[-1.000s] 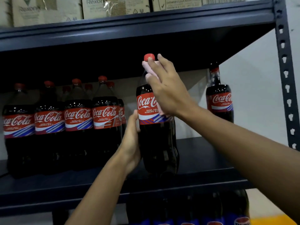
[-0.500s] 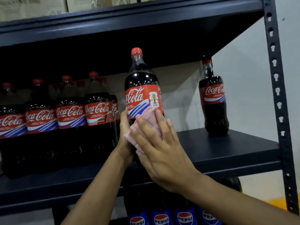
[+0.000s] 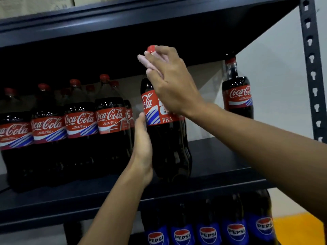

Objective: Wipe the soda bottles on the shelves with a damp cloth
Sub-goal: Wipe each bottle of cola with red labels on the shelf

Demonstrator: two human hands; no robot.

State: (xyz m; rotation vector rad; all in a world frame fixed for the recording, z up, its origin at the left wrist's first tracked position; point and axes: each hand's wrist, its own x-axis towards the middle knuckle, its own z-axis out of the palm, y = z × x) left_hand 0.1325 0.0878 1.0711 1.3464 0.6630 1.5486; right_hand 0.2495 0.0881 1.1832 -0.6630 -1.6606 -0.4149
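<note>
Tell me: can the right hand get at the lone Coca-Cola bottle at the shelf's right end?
Probably yes. Nothing stands between the lone bottle and the right hand, though that hand holds the cloth at another bottle's cap.

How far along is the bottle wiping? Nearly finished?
Midway at best, probably. Possibly done: the lone Coca-Cola bottle apart on the right, though I can't see that it's clean. In hand: the middle bottle, left hand steadying its side, right hand pressing the pink cloth round its neck. Likely left: the Coca-Cola row on the left and the Pepsi bottles below.
</note>
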